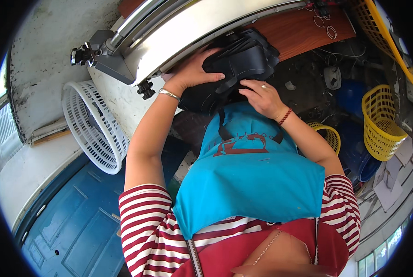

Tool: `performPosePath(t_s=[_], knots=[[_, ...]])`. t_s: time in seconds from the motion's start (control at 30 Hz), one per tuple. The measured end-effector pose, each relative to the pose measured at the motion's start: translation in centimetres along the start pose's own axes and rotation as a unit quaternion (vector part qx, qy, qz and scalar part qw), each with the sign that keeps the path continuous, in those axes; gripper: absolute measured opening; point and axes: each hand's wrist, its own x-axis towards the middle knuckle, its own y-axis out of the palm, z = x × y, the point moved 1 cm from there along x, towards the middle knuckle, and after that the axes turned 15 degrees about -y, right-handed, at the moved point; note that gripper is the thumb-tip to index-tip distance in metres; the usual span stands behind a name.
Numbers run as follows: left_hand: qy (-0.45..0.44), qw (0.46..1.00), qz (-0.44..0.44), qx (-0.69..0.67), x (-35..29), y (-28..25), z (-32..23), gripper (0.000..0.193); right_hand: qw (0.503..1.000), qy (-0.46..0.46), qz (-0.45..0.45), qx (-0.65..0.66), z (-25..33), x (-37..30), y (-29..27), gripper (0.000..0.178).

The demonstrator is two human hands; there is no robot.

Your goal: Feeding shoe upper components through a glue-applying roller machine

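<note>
A bundle of black, leather-like pieces with pale stitching [248, 62] is held in front of me, below the edge of a long machine. Its curved layers overlap, and their exact kind cannot be made out. My left hand [192, 71] grips the bundle from its left side, thumb lying over the front and the other fingers partly hidden behind it. Just under the bundle's lower right edge is my right hand [266, 99], its fingers stretched out to the left and the fingertips at the black material. A black flap hangs down toward my blue apron [248, 180].
The machine [169, 44] has a metal bar and black knobs [145, 90]. A white plastic basket [95, 127] stands at the left, above a blue door panel [77, 221]. Yellow baskets [384, 122] and a blue container [352, 97] are at the right. A reddish-brown board [303, 34] lies behind the bundle.
</note>
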Motion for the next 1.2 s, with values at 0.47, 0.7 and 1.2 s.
performPosePath(t_s=[0.47,0.7,1.2], knots=[[0.018,0.999,0.042,0.026,-1.6,-0.2,1.8,0.092,0.989,-0.097,0.114,0.014,-2.8,7.5,-1.5,0.065],[0.051,0.997,-0.045,0.029,-1.9,0.3,2.0,0.092,0.972,-0.180,0.148,-0.021,-3.1,9.5,-2.2,0.039],[0.006,0.951,-0.267,-0.155,-15.7,-8.3,-5.4,0.026,0.982,-0.056,-0.031,-0.178,-1.8,14.4,-15.3,0.029]])
